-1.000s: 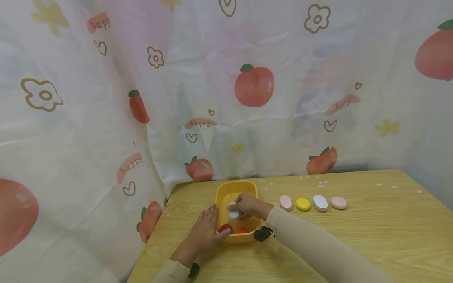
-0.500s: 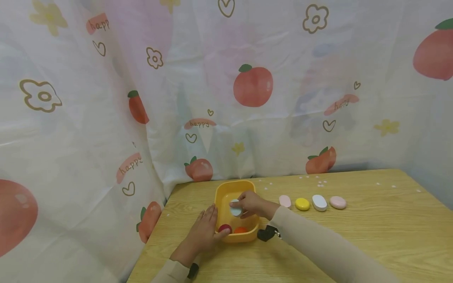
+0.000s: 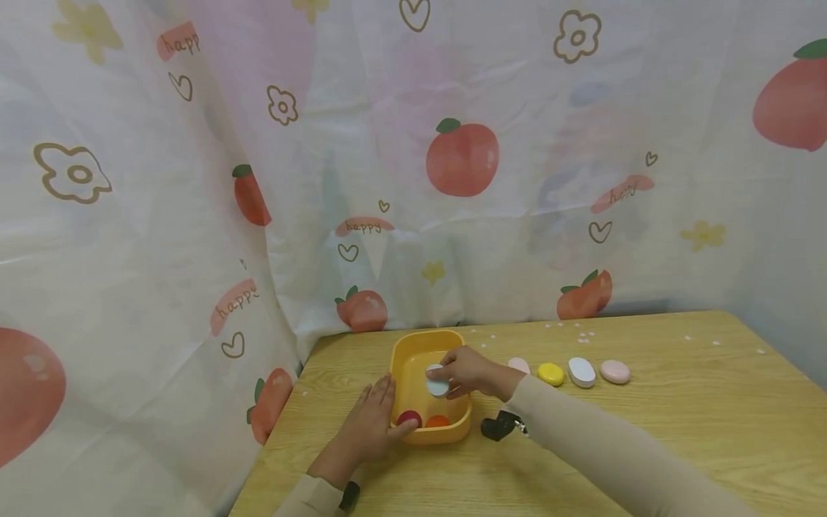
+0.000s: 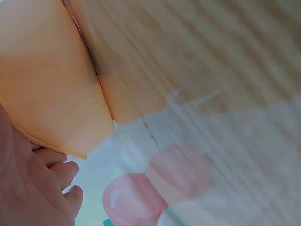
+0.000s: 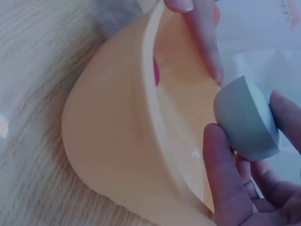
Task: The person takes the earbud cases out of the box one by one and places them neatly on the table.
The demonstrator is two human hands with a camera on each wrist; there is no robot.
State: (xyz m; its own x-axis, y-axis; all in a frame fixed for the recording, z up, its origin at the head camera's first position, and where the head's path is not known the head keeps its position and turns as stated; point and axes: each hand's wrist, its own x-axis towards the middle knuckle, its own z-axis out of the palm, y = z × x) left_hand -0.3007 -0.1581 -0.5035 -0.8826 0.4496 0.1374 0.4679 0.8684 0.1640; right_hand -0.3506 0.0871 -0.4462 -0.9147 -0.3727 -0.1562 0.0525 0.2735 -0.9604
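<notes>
"One pale block (image 3: 437, 382) is held; where?"

"Over the yellow tub (image 3: 446, 435), near its right side, pinched between thumb and fingertips of the right hand (image 3: 468, 371) (long axis unclear)."

"And the left hand (image 3: 368, 424)?"

"Laid straight-fingered along the left side; red piece (image 3: 410, 418) and orange piece (image 3: 437, 421) are seen at the near end, room beyond."

The right hand's grip (image 3: 470, 371) and its pale blue rounded piece (image 3: 436, 385) now lie nearer the right wall of the yellow bin (image 3: 446, 435), partly hiding the leftmost pink oval piece (image 3: 518, 365).
</notes>
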